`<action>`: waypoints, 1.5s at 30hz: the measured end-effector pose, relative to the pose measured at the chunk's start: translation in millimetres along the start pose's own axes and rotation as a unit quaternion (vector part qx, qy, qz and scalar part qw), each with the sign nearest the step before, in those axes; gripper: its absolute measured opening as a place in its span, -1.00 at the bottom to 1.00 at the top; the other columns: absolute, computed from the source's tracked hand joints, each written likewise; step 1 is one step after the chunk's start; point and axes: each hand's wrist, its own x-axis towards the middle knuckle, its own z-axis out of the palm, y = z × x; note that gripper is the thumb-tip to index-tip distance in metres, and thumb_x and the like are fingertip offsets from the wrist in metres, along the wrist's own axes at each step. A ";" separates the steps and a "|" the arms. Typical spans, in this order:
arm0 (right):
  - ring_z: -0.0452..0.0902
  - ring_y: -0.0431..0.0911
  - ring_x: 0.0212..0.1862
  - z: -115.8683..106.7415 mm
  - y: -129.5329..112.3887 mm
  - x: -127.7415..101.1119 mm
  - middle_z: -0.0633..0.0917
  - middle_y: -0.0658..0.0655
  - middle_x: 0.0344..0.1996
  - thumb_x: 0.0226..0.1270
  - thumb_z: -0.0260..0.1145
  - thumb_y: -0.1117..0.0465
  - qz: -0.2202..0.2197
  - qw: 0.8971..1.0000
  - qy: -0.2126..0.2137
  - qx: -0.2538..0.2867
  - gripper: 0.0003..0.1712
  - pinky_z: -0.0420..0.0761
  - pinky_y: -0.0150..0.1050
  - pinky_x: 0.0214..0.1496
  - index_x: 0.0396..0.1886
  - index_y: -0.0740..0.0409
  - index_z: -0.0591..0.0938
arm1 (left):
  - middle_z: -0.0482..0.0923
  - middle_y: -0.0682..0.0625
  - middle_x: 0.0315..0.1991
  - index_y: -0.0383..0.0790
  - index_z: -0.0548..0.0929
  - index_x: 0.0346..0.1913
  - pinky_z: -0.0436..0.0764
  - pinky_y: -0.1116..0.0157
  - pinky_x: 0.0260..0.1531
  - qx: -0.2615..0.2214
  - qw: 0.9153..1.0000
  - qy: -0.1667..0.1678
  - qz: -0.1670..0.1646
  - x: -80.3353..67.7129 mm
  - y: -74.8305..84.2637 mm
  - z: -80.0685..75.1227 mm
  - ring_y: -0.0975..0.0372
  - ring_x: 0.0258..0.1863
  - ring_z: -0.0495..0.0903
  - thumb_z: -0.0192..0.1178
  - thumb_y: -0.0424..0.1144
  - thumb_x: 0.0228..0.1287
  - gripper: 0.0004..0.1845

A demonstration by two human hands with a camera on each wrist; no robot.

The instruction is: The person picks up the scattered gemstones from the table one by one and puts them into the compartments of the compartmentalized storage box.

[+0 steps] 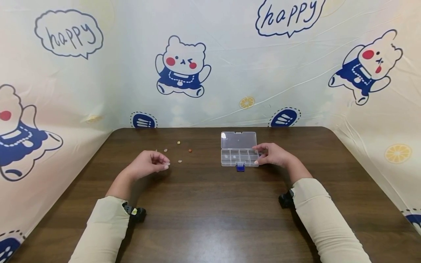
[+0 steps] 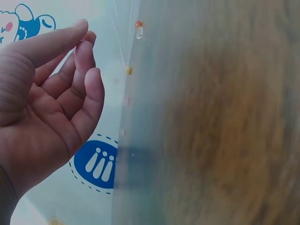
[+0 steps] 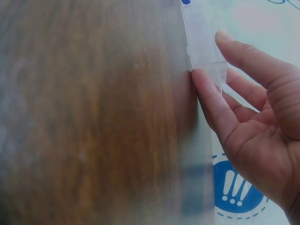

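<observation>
Clear plastic box [image 1: 238, 149] (lid open, blue latch); right hand [image 1: 272, 154] fingers grip corner; left hand [image 1: 149, 164] curled, empty.

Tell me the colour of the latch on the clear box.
Blue; the latch shows best in the head view.
</observation>
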 end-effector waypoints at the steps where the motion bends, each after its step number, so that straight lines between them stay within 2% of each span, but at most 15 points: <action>1: 0.55 0.05 -0.03 0.0 0.1 -0.1 0.45 0.33 0.23 0.12 0.53 0.19 0.000 1.000 0.000 0.000 -0.21 0.51 -0.06 0.17 0.34 0.20 0.43 | 0.65 -0.06 -0.25 -0.26 0.72 -0.13 0.60 0.25 -0.19 -0.001 1.000 0.003 0.002 0.1 0.8 0.6 0.08 -0.27 0.55 0.40 -0.24 0.19 -0.77; 12: 0.55 0.06 -0.03 -0.9 3.3 -0.3 0.44 0.37 0.23 0.13 0.52 0.21 -0.011 1.000 -0.005 0.007 -0.21 0.52 -0.05 0.16 0.34 0.28 0.41 | 0.66 -0.07 -0.25 -0.25 0.71 -0.15 0.60 0.31 -0.24 -0.020 0.999 0.027 0.024 4.5 12.4 9.0 0.07 -0.29 0.54 0.40 -0.23 0.19 -0.78; 25: 0.56 0.05 -0.03 -1.1 2.3 -0.4 0.44 0.36 0.23 0.13 0.52 0.20 -0.007 1.000 -0.003 0.001 -0.21 0.52 -0.06 0.15 0.34 0.25 0.41 | 0.65 -0.08 -0.28 -0.26 0.72 -0.15 0.61 0.29 -0.28 -0.040 0.998 0.026 0.046 9.8 26.0 19.9 0.07 -0.31 0.55 0.41 -0.25 0.18 -0.78; 39: 0.55 0.06 -0.03 -0.2 1.4 -0.5 0.44 0.35 0.23 0.12 0.52 0.19 -0.003 1.000 0.000 0.002 -0.21 0.51 -0.05 0.16 0.34 0.23 0.42 | 0.64 -0.05 -0.33 -0.17 0.76 -0.19 0.54 0.25 -0.38 -0.041 0.996 0.032 0.075 15.0 42.1 32.9 0.05 -0.35 0.49 0.43 -0.20 0.15 -0.81; 45: 0.56 0.05 -0.04 0.1 1.3 0.7 0.46 0.32 0.22 0.10 0.53 0.21 0.001 1.000 0.002 0.007 -0.22 0.52 -0.06 0.16 0.33 0.20 0.44 | 0.65 -0.02 -0.35 -0.20 0.76 -0.18 0.54 0.28 -0.41 -0.036 0.995 0.033 0.091 17.2 49.5 38.2 0.09 -0.38 0.50 0.43 -0.21 0.15 -0.80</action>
